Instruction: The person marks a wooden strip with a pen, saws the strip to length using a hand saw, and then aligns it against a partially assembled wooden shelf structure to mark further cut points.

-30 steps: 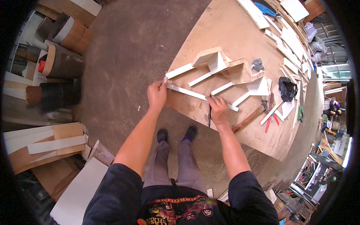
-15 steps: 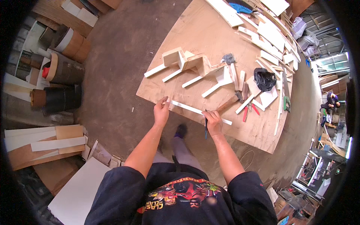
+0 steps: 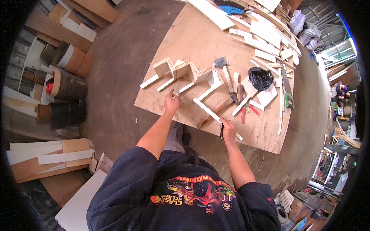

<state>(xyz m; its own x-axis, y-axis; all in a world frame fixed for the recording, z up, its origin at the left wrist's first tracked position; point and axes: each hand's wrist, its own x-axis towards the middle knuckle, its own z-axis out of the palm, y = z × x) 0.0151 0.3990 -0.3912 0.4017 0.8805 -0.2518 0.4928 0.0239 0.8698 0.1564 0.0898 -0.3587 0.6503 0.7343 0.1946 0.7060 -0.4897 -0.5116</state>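
Observation:
My right hand is closed on a narrow white wooden strip near its lower right end. A thin dark pen-like stick points down from the same fingers. My left hand is off the strip, its fingers apart beside the end of one leg of a zigzag wooden assembly. Whether it touches that leg I cannot tell. The assembly, made of joined boards with several pale legs pointing toward me, lies on a large plywood tabletop.
Right of the assembly lie a hammer, red-handled pliers, a black plastic bag and a green-handled saw. Pale boards crowd the far right edge. Rolls of sheet material stand at left. A person is far right.
My left hand has let go of the strip's left end and moved forward to the assembly's legs. The strip, still in my right hand, has swung so its far end points away from me.

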